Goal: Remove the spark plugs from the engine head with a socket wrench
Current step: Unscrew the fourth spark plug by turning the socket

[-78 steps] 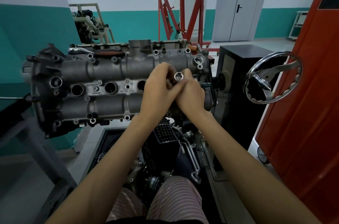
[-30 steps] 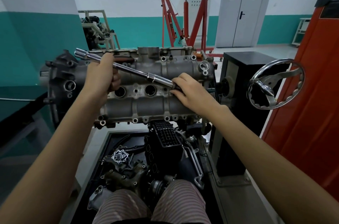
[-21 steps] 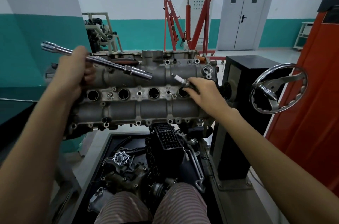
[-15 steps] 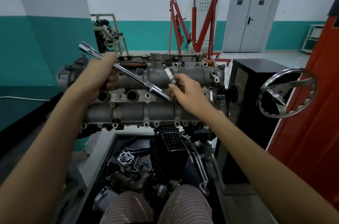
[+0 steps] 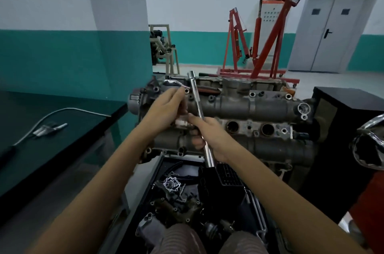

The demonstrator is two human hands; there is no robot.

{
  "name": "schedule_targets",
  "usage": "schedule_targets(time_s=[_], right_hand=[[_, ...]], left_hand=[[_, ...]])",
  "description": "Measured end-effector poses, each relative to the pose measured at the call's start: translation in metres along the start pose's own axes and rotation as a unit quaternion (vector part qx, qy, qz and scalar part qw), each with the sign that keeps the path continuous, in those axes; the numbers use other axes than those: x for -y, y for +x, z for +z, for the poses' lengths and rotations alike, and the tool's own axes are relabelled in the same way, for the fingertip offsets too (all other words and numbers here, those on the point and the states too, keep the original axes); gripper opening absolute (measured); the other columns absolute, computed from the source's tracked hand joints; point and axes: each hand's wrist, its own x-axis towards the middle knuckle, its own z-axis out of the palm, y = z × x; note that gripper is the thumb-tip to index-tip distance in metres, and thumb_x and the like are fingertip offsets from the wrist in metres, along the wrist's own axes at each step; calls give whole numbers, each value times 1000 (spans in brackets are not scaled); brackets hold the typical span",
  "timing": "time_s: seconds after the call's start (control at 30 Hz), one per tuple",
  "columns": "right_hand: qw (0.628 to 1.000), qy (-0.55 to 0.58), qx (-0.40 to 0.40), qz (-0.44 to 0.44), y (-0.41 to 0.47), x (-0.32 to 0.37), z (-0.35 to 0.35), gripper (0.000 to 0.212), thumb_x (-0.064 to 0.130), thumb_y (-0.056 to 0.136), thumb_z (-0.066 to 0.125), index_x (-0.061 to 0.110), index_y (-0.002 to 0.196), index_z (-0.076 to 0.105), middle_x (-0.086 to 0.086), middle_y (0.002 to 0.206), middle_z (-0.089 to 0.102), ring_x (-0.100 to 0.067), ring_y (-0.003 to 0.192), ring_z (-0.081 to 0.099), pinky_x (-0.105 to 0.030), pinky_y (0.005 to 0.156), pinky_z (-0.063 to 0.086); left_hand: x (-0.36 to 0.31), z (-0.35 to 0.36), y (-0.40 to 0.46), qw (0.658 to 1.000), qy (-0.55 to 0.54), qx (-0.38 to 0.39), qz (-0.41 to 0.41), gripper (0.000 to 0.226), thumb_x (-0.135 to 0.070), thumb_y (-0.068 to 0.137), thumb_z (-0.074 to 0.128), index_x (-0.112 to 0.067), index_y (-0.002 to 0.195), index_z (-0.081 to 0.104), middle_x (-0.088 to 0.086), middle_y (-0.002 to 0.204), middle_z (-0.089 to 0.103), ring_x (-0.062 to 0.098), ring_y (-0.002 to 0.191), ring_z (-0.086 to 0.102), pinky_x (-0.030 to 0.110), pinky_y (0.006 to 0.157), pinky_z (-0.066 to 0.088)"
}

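Two hands — right hand grips socket wrench | left hand holds spark plug

Shiny smooth metal is seen on the socket wrench; dull, rough grey metal on the engine head

Left hand blurred, its grip unclear; steel wheel cut by right edge.

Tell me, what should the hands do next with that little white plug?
Probably the left hand should carry the spark plug to the dark bench on the left and set it down. The plug is already out of the engine head, and the right hand holds the socket wrench, so other holes can come next.
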Motion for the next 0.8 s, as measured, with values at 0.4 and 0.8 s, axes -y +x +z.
schedule_targets(time_s=[0.4, 0.8], right_hand=[[994, -83, 4, -67, 49, -4, 101, 20, 23, 98, 39, 12, 83, 44, -6, 56, 49, -9, 34, 41, -18, 33, 30], [976, -183, 93, -70, 125, -41, 225, 26, 23, 93, 47, 9, 72, 45, -4, 47, 44, -13, 33, 46, -23, 37, 35]], left_hand=[[37, -109, -30, 987, -77, 31, -137, 20, -22, 90, 61, -4, 83, 67, 8, 76, 73, 17, 73, 71, 22, 63, 56], [112, -212, -13, 905, -211, -259, -264, 26, -24, 99, 47, -7, 83, 58, 5, 62, 59, 12, 47, 55, 19, 44, 47]])
